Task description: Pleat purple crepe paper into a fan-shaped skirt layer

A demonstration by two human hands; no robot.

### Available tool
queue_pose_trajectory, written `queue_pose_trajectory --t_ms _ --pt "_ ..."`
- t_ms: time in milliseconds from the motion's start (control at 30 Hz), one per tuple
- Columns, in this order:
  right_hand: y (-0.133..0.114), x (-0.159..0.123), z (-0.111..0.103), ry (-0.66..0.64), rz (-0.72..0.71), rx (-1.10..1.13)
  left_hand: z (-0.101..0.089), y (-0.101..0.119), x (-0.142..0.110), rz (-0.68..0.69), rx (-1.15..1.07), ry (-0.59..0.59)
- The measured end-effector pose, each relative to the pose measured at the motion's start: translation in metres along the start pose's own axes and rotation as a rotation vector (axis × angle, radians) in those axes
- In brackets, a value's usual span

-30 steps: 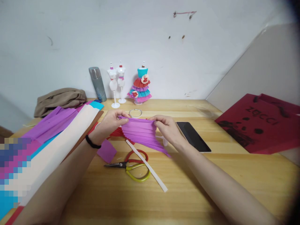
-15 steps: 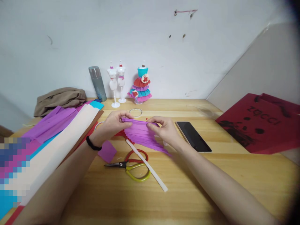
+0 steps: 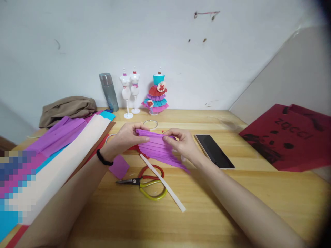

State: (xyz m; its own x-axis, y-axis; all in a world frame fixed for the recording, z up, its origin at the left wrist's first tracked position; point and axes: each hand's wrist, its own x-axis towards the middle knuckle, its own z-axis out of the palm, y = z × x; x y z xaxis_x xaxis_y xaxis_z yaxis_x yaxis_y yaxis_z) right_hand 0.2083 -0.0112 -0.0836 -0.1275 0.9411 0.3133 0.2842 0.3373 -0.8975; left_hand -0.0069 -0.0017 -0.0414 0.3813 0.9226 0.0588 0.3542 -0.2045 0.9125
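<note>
A pleated purple paper strip (image 3: 157,148) is held above the wooden table (image 3: 207,206) between both hands. My left hand (image 3: 126,137) pinches its left top edge, thumb on top. My right hand (image 3: 182,143) pinches the right end, fingers closed on the folds. The pleats fan down and to the right. Just below lie red-and-yellow scissors (image 3: 146,181), a white strip (image 3: 162,182) and a small purple paper scrap (image 3: 119,166). A bit of red pleated paper (image 3: 133,148) shows under the purple piece.
Sheets of purple, cream and blue paper (image 3: 59,151) lie at left, with a brown cloth (image 3: 67,108) behind. A flask (image 3: 109,92), two white mannequins (image 3: 130,91), a dressed mannequin (image 3: 156,93) and a tape ring (image 3: 150,123) stand at the back. A phone (image 3: 214,150) and red bag (image 3: 287,137) lie at right.
My hands have come closer together, gathering the purple pleats into a narrower bunch. The view shifted slightly.
</note>
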Motion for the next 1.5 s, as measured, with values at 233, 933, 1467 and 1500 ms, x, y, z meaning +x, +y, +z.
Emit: queue_pose_trajectory --t_ms 233,933,1467,1500 --pt "0.001 0.0 0.0 -0.025 -0.053 -0.04 0.001 -0.013 0.008 0.053 -0.059 0.067" --pt "0.009 0.007 -0.004 0.07 0.127 0.385 -0.007 -0.024 0.014 -0.006 -0.269 0.11" --pt "0.003 0.003 -0.002 0.013 0.219 0.55 -0.009 -0.026 0.014 0.028 -0.335 0.086" --pt "0.003 0.003 -0.002 0.014 0.219 0.552 -0.009 -0.027 0.014 0.032 -0.339 0.087"
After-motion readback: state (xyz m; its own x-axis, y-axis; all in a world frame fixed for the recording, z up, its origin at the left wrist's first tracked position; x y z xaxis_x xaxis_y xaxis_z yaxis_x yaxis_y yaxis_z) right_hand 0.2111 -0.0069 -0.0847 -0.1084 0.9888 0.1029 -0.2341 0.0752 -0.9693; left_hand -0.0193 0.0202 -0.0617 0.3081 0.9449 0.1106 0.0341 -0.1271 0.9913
